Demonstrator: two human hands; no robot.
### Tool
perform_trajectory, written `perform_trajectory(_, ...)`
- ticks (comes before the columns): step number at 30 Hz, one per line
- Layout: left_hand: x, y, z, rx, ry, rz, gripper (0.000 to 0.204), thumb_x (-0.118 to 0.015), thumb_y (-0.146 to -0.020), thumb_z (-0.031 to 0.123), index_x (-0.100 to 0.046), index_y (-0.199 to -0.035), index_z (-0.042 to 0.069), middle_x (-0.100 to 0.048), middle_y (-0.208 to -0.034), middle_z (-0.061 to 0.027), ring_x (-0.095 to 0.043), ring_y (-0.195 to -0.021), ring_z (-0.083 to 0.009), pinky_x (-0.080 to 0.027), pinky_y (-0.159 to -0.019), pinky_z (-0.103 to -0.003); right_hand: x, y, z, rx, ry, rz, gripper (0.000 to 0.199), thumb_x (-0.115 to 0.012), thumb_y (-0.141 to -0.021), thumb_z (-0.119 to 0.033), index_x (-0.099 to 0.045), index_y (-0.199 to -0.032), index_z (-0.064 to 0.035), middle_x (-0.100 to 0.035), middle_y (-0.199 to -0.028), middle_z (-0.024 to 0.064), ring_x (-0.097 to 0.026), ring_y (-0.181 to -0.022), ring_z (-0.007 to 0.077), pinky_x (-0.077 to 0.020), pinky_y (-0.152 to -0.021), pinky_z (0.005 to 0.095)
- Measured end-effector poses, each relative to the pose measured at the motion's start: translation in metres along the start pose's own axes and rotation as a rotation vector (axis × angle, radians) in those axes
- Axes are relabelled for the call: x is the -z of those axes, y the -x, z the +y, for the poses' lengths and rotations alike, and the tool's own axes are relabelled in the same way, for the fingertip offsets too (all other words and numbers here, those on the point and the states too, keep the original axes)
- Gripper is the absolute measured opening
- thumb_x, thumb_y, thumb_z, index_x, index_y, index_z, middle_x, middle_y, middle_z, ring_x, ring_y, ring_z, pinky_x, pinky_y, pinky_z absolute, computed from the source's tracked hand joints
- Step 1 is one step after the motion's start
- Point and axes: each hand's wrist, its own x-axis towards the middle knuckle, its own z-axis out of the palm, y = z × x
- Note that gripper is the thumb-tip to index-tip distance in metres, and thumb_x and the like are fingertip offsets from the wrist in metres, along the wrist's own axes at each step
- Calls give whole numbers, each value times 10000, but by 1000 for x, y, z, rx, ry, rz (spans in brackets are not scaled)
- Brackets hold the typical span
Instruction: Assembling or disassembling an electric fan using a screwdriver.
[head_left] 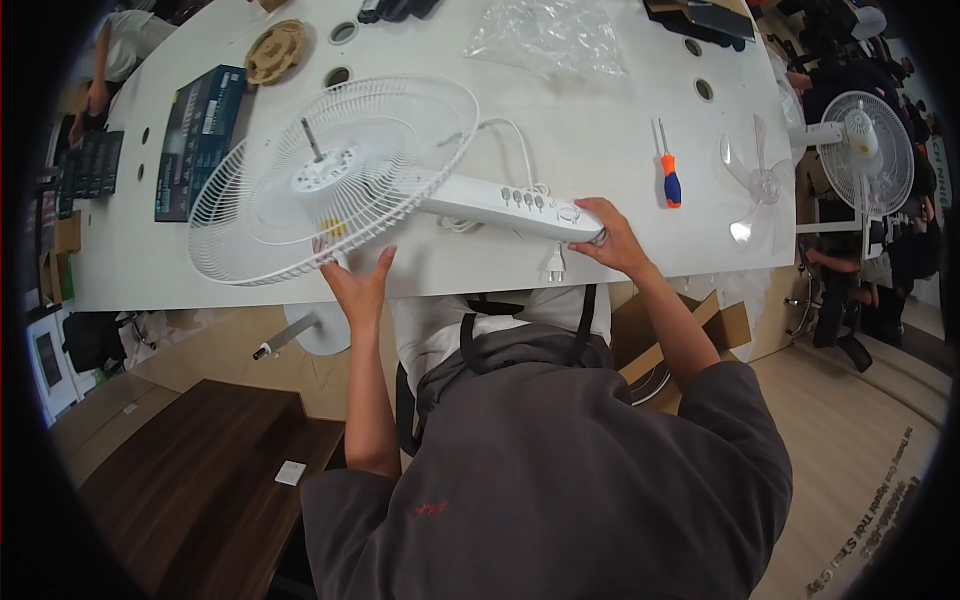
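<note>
A white fan lies on its side on the white table [600, 150]. Its round wire rear grille [300, 200] with a bare motor shaft faces up at the left. The white stem with push buttons [505, 205] runs to the right. My left hand [358, 285] presses flat against the near rim of the grille, fingers apart. My right hand [610, 238] is closed around the end of the stem, beside the white cord and plug [553, 265].
An orange and blue screwdriver [668, 175] and a clear fan blade [755, 185] lie to the right. A crumpled plastic bag [545, 40], a dark box [195, 135] and a tan disc [275, 50] sit farther back. Another assembled fan [865, 150] stands at right.
</note>
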Motion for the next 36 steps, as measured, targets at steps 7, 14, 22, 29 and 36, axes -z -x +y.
perform_trajectory(7,-33,-32,-29,-90,83,108,1163,-953,-620,190,-218,-1489,-51,-438,-1417,-264,-484,-1295,-341,-408,-1092,-426,-4,5,14,146,-65,93,734,-927,-620,-193,-598,-1253,-20,-639,-1175,147,-624,-1064,314,-500,-924,376)
perform_trajectory(14,-36,-37,-36,-238,152,187,1205,-963,-607,196,-197,-1511,-26,-518,-1358,-257,-564,-1205,-313,-486,-996,-376,-16,16,23,221,-41,216,769,-920,-637,-212,-563,-1288,-9,-638,-1168,160,-630,-1064,297,-490,-942,365)
perform_trajectory(22,-41,-35,-46,-305,301,131,1164,-933,-667,257,-192,-1513,-42,-528,-1349,-270,-565,-1216,-319,-459,-1019,-373,-22,21,26,227,0,239,737,-874,-726,-293,-526,-1312,-11,-644,-1164,168,-623,-1068,271,-483,-956,365)
perform_trajectory(29,-42,-41,-52,-250,365,135,1146,-920,-684,344,-221,-1485,-84,-517,-1348,-292,-562,-1225,-332,-456,-1022,-378,-23,20,22,252,72,282,695,-841,-743,-284,-541,-1309,-12,-672,-1094,181,-642,-1023,269,-495,-928,362)
perform_trajectory(36,-42,-51,-56,-248,357,190,1192,-927,-636,450,-268,-1455,-113,-538,-1311,-304,-577,-1191,-358,-474,-1002,-400,-17,9,31,223,8,172,677,-822,-731,-267,-568,-1308,-22,-667,-1148,130,-612,-1068,227,-481,-934,344)
